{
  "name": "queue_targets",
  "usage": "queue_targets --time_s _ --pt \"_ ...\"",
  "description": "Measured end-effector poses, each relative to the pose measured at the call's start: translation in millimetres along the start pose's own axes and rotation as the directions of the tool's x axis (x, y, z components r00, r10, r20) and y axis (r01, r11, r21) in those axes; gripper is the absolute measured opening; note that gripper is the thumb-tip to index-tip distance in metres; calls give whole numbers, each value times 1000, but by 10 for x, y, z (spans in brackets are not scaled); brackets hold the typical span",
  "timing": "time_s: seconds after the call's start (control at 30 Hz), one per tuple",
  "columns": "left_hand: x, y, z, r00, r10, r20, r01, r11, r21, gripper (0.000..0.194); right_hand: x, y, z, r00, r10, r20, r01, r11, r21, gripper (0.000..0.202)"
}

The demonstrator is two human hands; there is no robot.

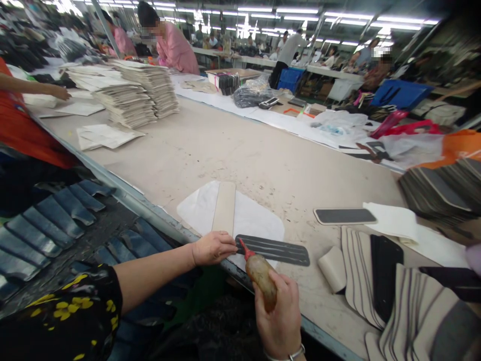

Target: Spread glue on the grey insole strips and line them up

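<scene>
Right hand (280, 311) wrapped round bottle (262, 278), nozzle (246, 249) at dark strip (283, 250); left hand (215, 248) at strip's end, grip unclear. Dark strip partly on sheet (259, 215): lines run lengthwise, seemingly nearly done; pale strip (224, 208) unlined.

pale sheet stacks (126, 103) | blue bin (411, 95) | pink-clad person (181, 49) bending

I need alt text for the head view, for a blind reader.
A person's right hand holds a yellowish squeeze bottle, its red nozzle over one end of a pale-lined dark strip; the left hand is at that end. A beige strip lies on a white sheet. Behind are stacked pieces and workers.
</scene>
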State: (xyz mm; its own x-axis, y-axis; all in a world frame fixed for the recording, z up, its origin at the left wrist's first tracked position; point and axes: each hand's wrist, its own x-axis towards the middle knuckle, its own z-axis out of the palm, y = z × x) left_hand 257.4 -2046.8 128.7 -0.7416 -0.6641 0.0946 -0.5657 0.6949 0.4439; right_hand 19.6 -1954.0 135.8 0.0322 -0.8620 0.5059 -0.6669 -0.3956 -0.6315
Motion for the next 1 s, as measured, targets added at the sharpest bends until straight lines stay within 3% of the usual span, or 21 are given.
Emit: queue_targets --time_s 0.27,0.8,1.0 --pt "-15 -36 49 988 102 -117 -94 993 74 21 -34 27 40 1000 -16 14 16 1000 -3 37" --pt "-9 11 14 987 105 -118 -95 992 80 18 -153 301 -337 993 36 -115 -65 964 -259 32" --pt "8 20 9 986 108 -128 -97 991 91 19 -120 172 -209 995 4 -95 -19 988 -152 36"
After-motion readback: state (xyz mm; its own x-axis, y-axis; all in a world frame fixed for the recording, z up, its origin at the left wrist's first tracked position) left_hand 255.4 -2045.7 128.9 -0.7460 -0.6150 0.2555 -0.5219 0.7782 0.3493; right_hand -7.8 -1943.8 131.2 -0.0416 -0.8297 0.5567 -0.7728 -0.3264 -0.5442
